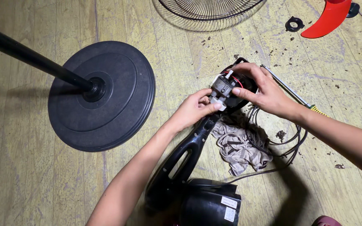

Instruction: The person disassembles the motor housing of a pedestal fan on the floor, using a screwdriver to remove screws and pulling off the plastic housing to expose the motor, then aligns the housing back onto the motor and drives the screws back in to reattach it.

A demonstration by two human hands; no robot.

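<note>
A black fan motor [243, 80] with a small grey gear box [222, 87] and red and white wires on top sits on the wooden floor. My left hand [193, 109] pinches the grey box from the near side. My right hand [261, 90] grips the motor and the box from the far side, fingers curled over the top. The black fan neck with a handle slot [181, 161] runs from the motor toward me, down to a black housing [210, 203].
A round black fan base [118, 121] with its pole [26, 54] lies at the left. A grey rag [241, 146] and black cable [292, 144] lie beside the motor. A screwdriver [292, 90], wire guard [208, 8], red blade [327, 19] and black ring [294, 24] lie further off.
</note>
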